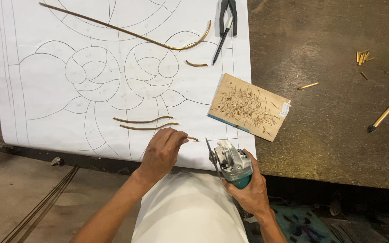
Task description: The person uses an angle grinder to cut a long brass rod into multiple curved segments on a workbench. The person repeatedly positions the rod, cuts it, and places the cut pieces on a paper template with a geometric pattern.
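Near the front edge of the tabletop point(329, 148), the left hand point(160, 153) rests on a large white paper pattern point(46, 94) drawn with curved lines, its fingers pressed together and pinching a short curved brass strip point(192, 138) against the sheet. Just beside it, toward the paper's front right corner, the right hand point(248, 191) has its fingers wrapped around the teal body of an angle grinder point(230, 162), whose thin disc stands on edge close to the strip's free end but apart from it. Two longer brass strips point(145, 123) lie side by side on the paper just behind the left hand. Farther back, a long brass strip point(127, 31) with a hooked end crosses the pattern, with a small bent brass piece point(196, 64) near it. Black-handled pliers point(227, 18) and a pen point(221, 45) lie at the paper's back right corner. A scored wooden board point(248, 107) straddles the paper's right edge. Brass offcuts point(362, 57) are scattered toward the tabletop's right side.
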